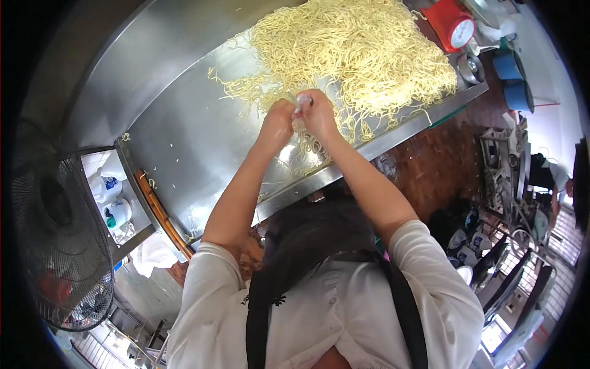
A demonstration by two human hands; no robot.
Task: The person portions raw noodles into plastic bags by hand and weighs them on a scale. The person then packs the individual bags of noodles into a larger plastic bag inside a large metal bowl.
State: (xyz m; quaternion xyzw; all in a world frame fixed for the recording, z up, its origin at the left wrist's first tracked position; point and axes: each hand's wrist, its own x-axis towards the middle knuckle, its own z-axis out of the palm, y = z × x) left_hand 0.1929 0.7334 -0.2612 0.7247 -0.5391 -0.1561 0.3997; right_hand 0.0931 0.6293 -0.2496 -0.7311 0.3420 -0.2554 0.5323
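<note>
Both of my hands meet over the front part of a metal table [178, 135], close to the noodles. My left hand [280, 120] is closed, its fingers pinching what looks like the gathered top of a clear plastic bag [303, 99]. My right hand [319, 115] closes on the same bag from the other side. Below the hands, duller noodles [312, 147] show, seemingly through the plastic; the bag's outline is hard to make out. A broad heap of loose yellow noodles [362, 55] spreads over the table beyond my hands.
A red dial scale [452, 26] and a metal bowl [471, 67] stand at the table's right end. Blue buckets [518, 95] are farther right. A caged fan [61, 234] stands at left, near a bamboo pole [161, 212] along the table's left edge.
</note>
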